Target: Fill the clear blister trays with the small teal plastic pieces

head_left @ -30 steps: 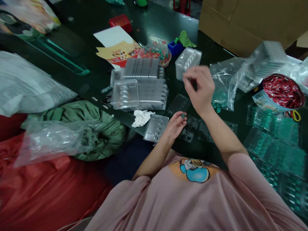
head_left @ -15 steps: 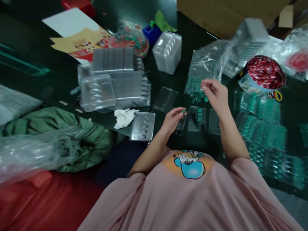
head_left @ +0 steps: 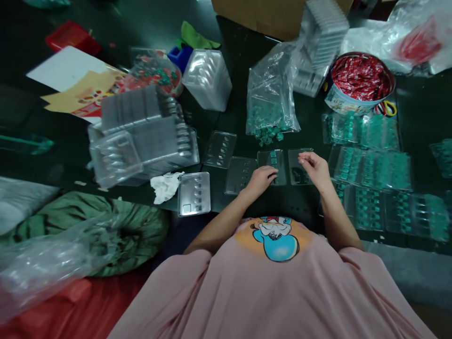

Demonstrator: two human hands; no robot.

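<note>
My left hand [head_left: 260, 181] rests over a clear plastic blister tray [head_left: 262, 159], its fingers closed together at the lower slots. Small green translucent pieces [head_left: 273, 157] sit in the upper slots of that tray; the rest is hidden by the hand. To its right, my right hand [head_left: 316, 170] is pinched above another clear blister tray [head_left: 295, 160]. Whatever either set of fingertips holds is too small to make out. Beyond the hands, loose green pieces [head_left: 269, 134] spill from the mouth of a clear plastic bag [head_left: 270, 80].
Stacked clear trays [head_left: 148, 141] stand at left, near a white crumpled tissue [head_left: 165, 187] and a single tray [head_left: 194, 194]. At right are filled trays [head_left: 374, 169], a round tin [head_left: 348, 103] of red wrapped packets and scissors [head_left: 390, 108]. A cardboard box [head_left: 261, 16] is at the back.
My right hand has come back from the bag of green pieces to a tray. My left hand, which held a green piece, has lowered onto the filled tray. The camera view has shifted.
</note>
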